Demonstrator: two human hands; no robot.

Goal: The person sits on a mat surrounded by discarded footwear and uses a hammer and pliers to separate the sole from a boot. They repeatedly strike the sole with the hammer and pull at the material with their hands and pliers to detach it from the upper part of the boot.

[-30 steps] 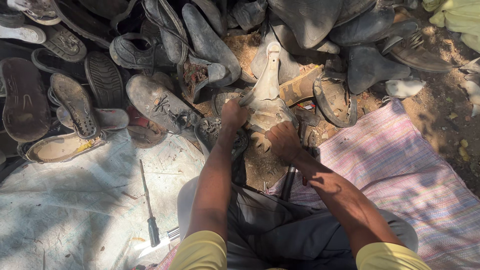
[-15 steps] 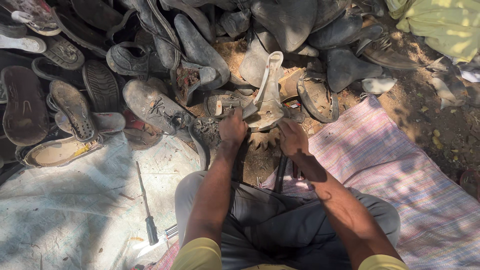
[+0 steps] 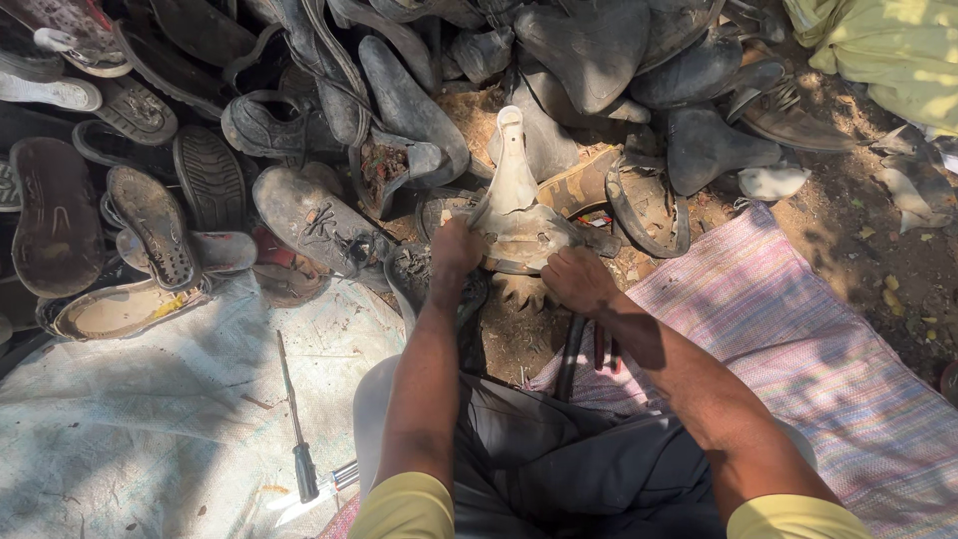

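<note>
Two bare hands are laid on one pale bicycle saddle shell (image 3: 514, 205), which sits on the dirt ground just beyond the person's knees, in front of a heap of worn shoes. Its long axis runs away from the person, with the narrow nose pointing up the picture toward the heap and the wide rear end nearest the hands. The left hand (image 3: 455, 250) is closed in a grip on the left rear edge of the shell; the right hand (image 3: 577, 279) is pressed on the right rear edge with fingers curled, though whether these pinch the rim cannot be told. One screwdriver (image 3: 295, 424) with a dark handle is seen lying on one white woven sack (image 3: 130, 429) to the left, well apart from both hands. One striped pink mat (image 3: 798, 339) is spread to the right, and several dark saddles (image 3: 584, 45) are piled behind
</note>
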